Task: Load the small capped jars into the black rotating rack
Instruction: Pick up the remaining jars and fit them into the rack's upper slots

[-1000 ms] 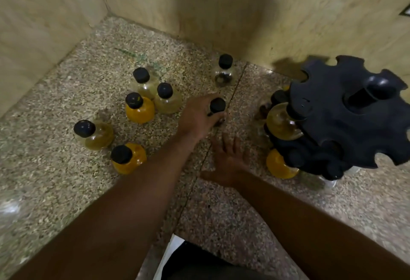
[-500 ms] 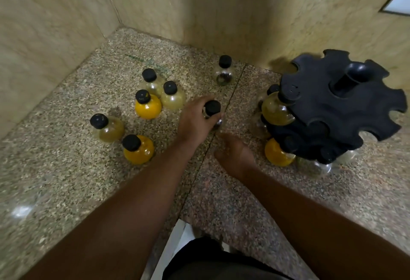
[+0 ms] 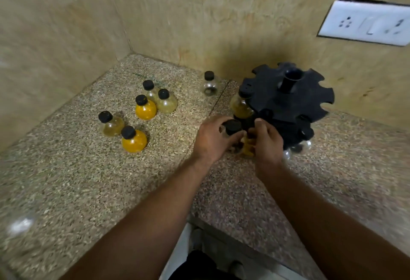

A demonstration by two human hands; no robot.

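Note:
My left hand (image 3: 213,140) grips a small clear jar by its neck, black cap (image 3: 231,127) up, just left of the black rotating rack (image 3: 288,102). My right hand (image 3: 267,144) is at the rack's lower tier, its fingers curled round an orange-filled jar (image 3: 246,149) there, thumb against the rack. One amber jar (image 3: 241,105) hangs in the rack's top tier. Several capped jars stand loose on the granite counter (image 3: 66,180): two orange ones (image 3: 145,110) (image 3: 133,141), pale ones (image 3: 165,103) (image 3: 111,124) and a clear one (image 3: 209,84).
Tiled walls close the corner behind and to the left. A white socket plate (image 3: 363,22) is on the wall at upper right. The counter's front edge (image 3: 199,219) runs below my arms. Clear jars (image 3: 306,145) show under the rack's right side.
My left hand has lifted the jar off the counter and carried it right to the rack. My right hand has left the counter and taken hold at the rack's lower tier.

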